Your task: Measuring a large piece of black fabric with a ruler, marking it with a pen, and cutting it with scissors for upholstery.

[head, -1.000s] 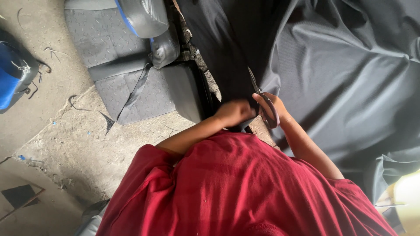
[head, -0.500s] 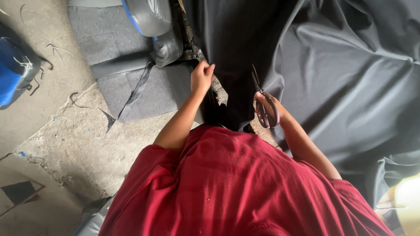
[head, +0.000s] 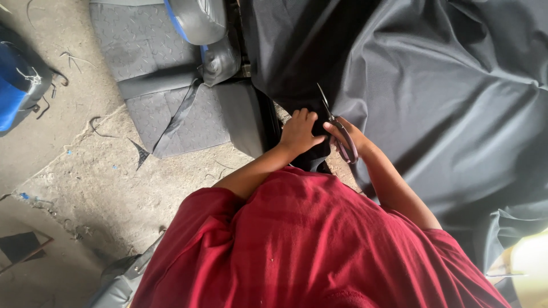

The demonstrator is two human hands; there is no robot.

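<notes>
We are looking down at a rough concrete floor [head: 85, 171]; a grey seat cushion [head: 165, 102] is lying on it; right of the cushion a dark grey cloth [head: 445, 102] is spreading wide; left of it a blue container [head: 14, 85] is sitting.

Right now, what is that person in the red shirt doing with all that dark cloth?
A person in a red shirt is bent over a big sheet of dark grey fabric spread on the floor. The right hand holds a pair of scissors, blades pointing away along the fabric's edge. The left hand presses flat on the fabric just beside them. A grey padded seat cushion lies to the left on the dusty concrete floor.
</notes>
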